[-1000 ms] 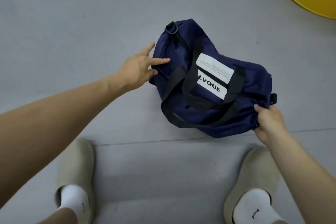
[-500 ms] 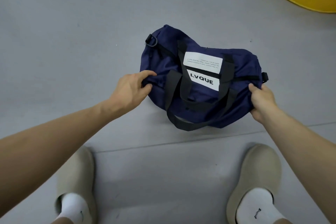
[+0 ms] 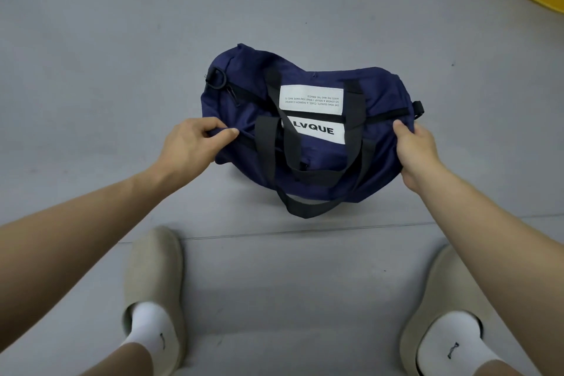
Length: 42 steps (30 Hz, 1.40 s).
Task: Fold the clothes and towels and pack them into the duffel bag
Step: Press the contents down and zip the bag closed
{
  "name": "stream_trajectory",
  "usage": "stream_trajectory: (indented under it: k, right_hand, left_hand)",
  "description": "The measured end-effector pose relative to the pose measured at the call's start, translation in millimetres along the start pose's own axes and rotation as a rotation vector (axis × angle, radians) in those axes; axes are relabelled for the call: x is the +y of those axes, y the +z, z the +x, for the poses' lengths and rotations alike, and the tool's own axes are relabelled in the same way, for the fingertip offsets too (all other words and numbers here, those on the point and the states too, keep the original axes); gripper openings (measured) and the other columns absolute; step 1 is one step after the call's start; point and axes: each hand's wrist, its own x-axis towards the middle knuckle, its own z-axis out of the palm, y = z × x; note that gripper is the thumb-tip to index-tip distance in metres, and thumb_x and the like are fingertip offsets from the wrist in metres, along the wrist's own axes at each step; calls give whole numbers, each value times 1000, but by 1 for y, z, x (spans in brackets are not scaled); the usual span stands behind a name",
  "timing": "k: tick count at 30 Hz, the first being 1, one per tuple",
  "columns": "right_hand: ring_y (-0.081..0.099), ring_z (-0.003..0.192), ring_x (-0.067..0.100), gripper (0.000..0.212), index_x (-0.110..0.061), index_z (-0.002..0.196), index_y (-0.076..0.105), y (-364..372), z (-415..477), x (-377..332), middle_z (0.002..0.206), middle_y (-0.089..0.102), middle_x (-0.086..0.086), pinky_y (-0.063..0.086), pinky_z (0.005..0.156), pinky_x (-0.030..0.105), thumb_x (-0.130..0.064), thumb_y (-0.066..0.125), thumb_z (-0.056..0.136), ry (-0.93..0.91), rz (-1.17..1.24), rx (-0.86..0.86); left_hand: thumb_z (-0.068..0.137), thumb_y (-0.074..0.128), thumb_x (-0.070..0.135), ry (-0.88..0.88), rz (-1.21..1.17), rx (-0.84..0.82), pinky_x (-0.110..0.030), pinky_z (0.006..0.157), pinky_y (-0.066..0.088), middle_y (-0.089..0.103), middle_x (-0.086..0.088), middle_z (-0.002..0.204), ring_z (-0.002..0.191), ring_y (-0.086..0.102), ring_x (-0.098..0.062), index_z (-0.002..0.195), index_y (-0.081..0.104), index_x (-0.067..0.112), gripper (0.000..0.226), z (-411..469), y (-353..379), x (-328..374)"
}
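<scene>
Lying slumped at centre frame, the navy duffel bag point(image 3: 381, 91) is being readied and is apparently empty. At its left end the left hand point(image 3: 192, 143) is pinching fabric, the right hand point(image 3: 416, 146) is gripping the right end — opening the zip point(image 3: 386, 114) likely comes next.

wearing pale beige slip-on clogs, left clog point(image 3: 152, 268) and right clog point(image 3: 448, 284), rounded, smooth and open at the heel. showing a white left sock point(image 3: 149, 328) and a white right sock point(image 3: 454, 334), each carrying a small dark mark. baring forearms point(image 3: 91, 217) down to left grip point(image 3: 189, 146) and right grip point(image 3: 418, 151).
</scene>
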Motion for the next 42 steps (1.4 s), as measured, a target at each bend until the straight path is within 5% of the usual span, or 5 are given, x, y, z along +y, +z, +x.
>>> stream_trajectory:
  k: [8,17,27,32,42]
  right_hand:
    - [64,96,25,15,-27,93,62,-13,-22,16,106,70,4,56,93,51,-25,49,101,26,-61,13]
    - [64,94,24,19,-23,103,62,-19,-37,17,109,68,7,57,70,37,-19,44,104,84,-23,80]
    - [53,130,20,68,-32,154,33,-16,-20,-8,145,53,-4,40,112,43,-35,66,94,-181,-286,104]
    - [59,118,27,45,-30,141,55,-24,-6,-22,132,65,0,46,102,38,-18,60,97,-242,-558,106]
    - [55,95,24,34,-29,120,64,-29,-34,-45,114,70,-2,37,81,30,-11,45,98,-383,-585,185]
  left_hand:
    - [98,58,27,-158,-209,-169,-34,68,49,52,-8,66,58,51,-15,78,61,0,33,7,-11,-2]
    - [98,48,18,-161,-173,-245,-33,76,51,61,-5,84,75,58,-15,98,68,15,20,6,-22,-3]
    - [95,59,45,179,183,79,-34,101,43,38,17,154,104,62,-12,135,53,54,41,45,-43,9]
    - [96,62,23,166,162,132,-29,97,43,67,8,128,114,61,-19,135,59,36,41,62,-25,29]
    - [98,59,20,67,221,173,-31,75,44,64,18,84,83,62,-16,105,68,28,14,11,-71,15]
